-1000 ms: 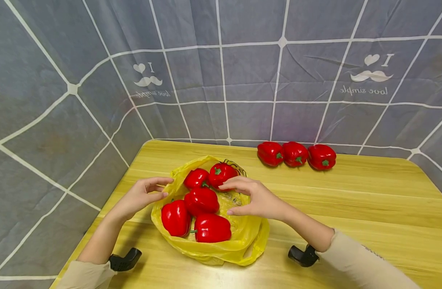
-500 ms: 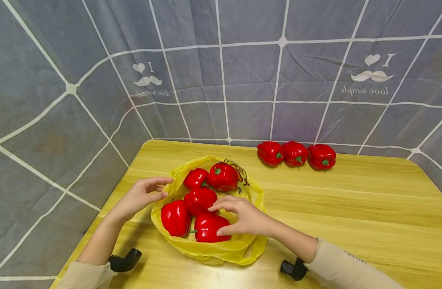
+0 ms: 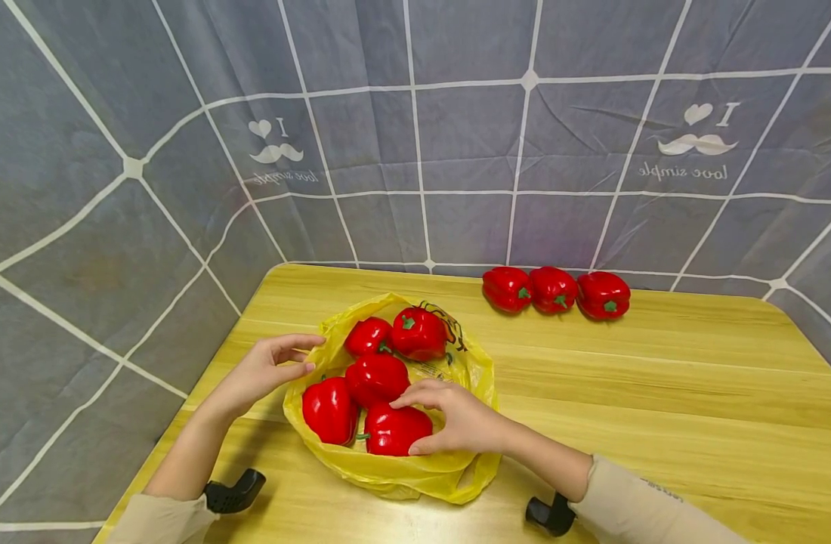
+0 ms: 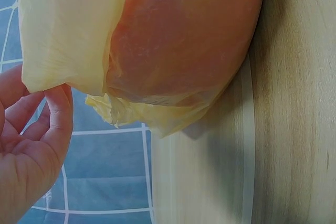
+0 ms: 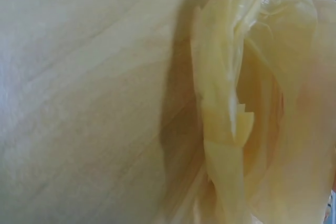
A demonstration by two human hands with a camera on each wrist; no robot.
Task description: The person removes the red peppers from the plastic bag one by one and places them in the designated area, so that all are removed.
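Note:
A yellow plastic bag [image 3: 449,472] lies with its mouth spread wide, several red bell peppers inside. My left hand [image 3: 269,370] holds the bag's left rim at its fingertips; in the left wrist view, the fingertips of that hand [image 4: 39,124] partly vanish behind the thin plastic. Inside the bag, my right hand [image 3: 459,423] curls its thumb and fingers round the right side of the front bell pepper [image 3: 391,431]. Close by are a middle pepper [image 3: 375,378], a left pepper [image 3: 329,412] and two at the back. The right wrist view shows mostly the bag's handle [image 5: 223,108], with the fingers hidden.
Three more red bell peppers [image 3: 554,290] stand in a row at the table's back edge, right of the bag. The wooden table [image 3: 660,378] meets a grey tile-patterned cloth [image 3: 470,143] behind and at the left. Black devices [image 3: 235,491] sit at both wrists.
My right hand has come down and toward me, from beside the back pepper onto the front one, its thumb slipping lower along it. The left hand stays at the rim.

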